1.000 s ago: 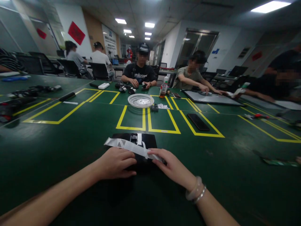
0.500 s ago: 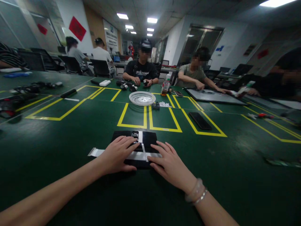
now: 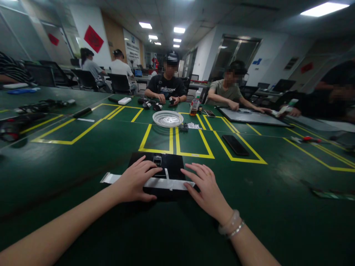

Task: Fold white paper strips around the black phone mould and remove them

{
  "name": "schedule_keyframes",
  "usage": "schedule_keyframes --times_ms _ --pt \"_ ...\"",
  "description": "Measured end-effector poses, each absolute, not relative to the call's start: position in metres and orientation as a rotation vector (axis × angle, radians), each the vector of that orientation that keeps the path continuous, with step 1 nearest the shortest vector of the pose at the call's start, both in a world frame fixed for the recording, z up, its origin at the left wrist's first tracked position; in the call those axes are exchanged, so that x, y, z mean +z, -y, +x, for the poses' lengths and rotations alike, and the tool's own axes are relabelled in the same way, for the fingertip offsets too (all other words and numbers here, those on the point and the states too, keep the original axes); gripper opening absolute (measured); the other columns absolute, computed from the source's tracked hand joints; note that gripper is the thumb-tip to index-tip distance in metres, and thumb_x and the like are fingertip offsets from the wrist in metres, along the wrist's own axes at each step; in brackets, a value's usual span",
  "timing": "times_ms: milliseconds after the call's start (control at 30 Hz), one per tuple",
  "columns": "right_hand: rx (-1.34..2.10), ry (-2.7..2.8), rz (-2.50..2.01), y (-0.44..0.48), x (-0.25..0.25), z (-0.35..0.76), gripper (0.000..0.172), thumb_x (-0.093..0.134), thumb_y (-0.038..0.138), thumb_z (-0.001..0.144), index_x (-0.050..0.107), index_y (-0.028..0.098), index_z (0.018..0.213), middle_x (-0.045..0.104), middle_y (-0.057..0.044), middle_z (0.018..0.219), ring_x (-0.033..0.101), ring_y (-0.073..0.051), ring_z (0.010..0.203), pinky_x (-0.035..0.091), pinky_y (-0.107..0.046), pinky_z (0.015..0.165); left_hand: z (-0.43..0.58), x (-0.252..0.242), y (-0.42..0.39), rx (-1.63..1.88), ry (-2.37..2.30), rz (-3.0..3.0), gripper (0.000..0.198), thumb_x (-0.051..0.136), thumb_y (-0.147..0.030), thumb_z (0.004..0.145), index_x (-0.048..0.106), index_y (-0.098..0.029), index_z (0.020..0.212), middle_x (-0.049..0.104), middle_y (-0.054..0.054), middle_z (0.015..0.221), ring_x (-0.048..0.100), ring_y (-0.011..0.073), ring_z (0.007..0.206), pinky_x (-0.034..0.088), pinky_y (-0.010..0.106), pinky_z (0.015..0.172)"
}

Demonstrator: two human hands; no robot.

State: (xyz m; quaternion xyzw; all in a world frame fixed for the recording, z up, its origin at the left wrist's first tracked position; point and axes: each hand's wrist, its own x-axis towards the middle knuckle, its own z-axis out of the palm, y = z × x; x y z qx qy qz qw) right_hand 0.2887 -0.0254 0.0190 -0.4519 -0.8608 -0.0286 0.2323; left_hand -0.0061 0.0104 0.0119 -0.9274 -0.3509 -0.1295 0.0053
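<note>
A flat black panel (image 3: pixel 176 162) lies on the green table in front of me, with a small metallic part (image 3: pixel 157 159) set in an opening near its top edge. A flat white ribbon cable (image 3: pixel 163 183) runs across the panel and sticks out past its left side; a thin white strip (image 3: pixel 166 173) meets it in the middle. My left hand (image 3: pixel 140 180) rests over the panel's left part and the cable, fingers stretched and thumb apart. Over the right end of the cable is my right hand (image 3: pixel 206 188), its fingers spread, the thumb side at the cable. Neither hand grips anything.
Yellow tape outlines mark the table. Beyond the panel stand a white plastic basket (image 3: pixel 168 117) and a bottle (image 3: pixel 194 107). A black phone (image 3: pixel 235 145) lies to the right, dark gear (image 3: pixel 23 123) at far left. Several people sit around, one opposite (image 3: pixel 166 88).
My right hand has shifted right, from the middle of the ribbon cable to its right end. A wide white strip beside the metallic part no longer shows. My left hand has barely moved.
</note>
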Motion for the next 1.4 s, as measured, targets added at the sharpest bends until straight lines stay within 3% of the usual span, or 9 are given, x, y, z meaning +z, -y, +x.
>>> schedule_keyframes --times_ms 267,433,567,700,867,1133,1333,1400 --pt "-0.086 2.329 -1.244 0.025 0.019 0.289 0.039 0.052 0.028 0.097 0.053 0.029 0.136 0.057 -0.006 0.139 0.046 -0.026 0.132 0.035 -0.055 0.11 -0.07 0.02 -0.048 -0.44 1.265 -2.393 0.063 0.071 -0.048 0.079 0.057 -0.017 0.132 0.05 0.016 0.135 0.043 0.0371 0.13 0.014 0.058 0.118" --pt "-0.096 2.323 -1.235 0.025 0.018 0.288 0.039 0.053 0.026 0.096 0.054 0.029 0.135 0.058 -0.006 0.137 0.048 -0.026 0.131 0.035 -0.054 0.11 -0.138 0.014 -0.074 -0.512 1.607 -2.174 0.07 0.057 -0.065 0.08 0.062 -0.011 0.125 0.056 0.02 0.123 0.049 0.039 0.12 0.019 0.06 0.112" --pt "-0.102 2.323 -1.238 0.026 0.019 0.288 0.039 0.054 0.025 0.095 0.055 0.029 0.134 0.058 -0.006 0.137 0.047 -0.026 0.131 0.035 -0.053 0.11 -0.189 0.0 -0.084 -0.668 1.881 -2.065 0.075 0.053 -0.076 0.073 0.068 -0.012 0.109 0.063 0.024 0.108 0.054 0.0429 0.112 0.027 0.061 0.096" --pt "-0.082 2.338 -1.242 0.028 0.02 0.287 0.04 0.054 0.025 0.095 0.055 0.029 0.134 0.058 -0.006 0.137 0.047 -0.026 0.132 0.035 -0.053 0.111 -0.215 -0.014 -0.086 -0.906 2.062 -1.938 0.074 0.062 -0.075 0.063 0.069 -0.011 0.099 0.064 0.028 0.103 0.044 0.0508 0.124 0.02 0.062 0.089" --pt "-0.084 2.333 -1.246 0.028 0.02 0.287 0.04 0.055 0.025 0.095 0.055 0.03 0.134 0.059 -0.006 0.137 0.048 -0.026 0.131 0.035 -0.055 0.11 -0.228 -0.022 -0.088 -0.883 2.184 -1.836 0.081 0.06 -0.077 0.061 0.07 -0.007 0.099 0.059 0.035 0.111 0.034 0.0578 0.128 0.018 0.065 0.083" --pt "-0.075 2.341 -1.257 0.028 0.02 0.287 0.04 0.055 0.024 0.095 0.055 0.029 0.134 0.059 -0.006 0.137 0.047 -0.026 0.132 0.034 -0.055 0.111 -0.246 -0.038 -0.092 -0.937 2.147 -1.851 0.07 0.06 -0.075 0.057 0.066 -0.007 0.073 0.066 0.028 0.093 0.019 0.06 0.133 0.014 0.067 0.082" --pt "-0.066 2.34 -1.245 0.028 0.021 0.287 0.04 0.055 0.024 0.094 0.055 0.03 0.134 0.059 -0.006 0.137 0.048 -0.026 0.131 0.035 -0.056 0.111 -0.245 -0.033 -0.096 -1.013 1.875 -2.013 0.051 0.06 -0.06 0.068 0.059 -0.011 0.055 0.066 0.02 0.076 0.012 0.0517 0.139 0.009 0.065 0.084" --pt "-0.057 2.342 -1.246 0.028 0.02 0.287 0.04 0.054 0.024 0.095 0.055 0.03 0.134 0.059 -0.006 0.137 0.048 -0.026 0.132 0.034 -0.056 0.111 -0.245 -0.03 -0.099 -0.886 1.742 -2.416 0.052 0.052 -0.056 0.077 0.058 -0.01 0.053 0.066 0.018 0.075 0.009 0.0487 0.141 0.009 0.064 0.085"
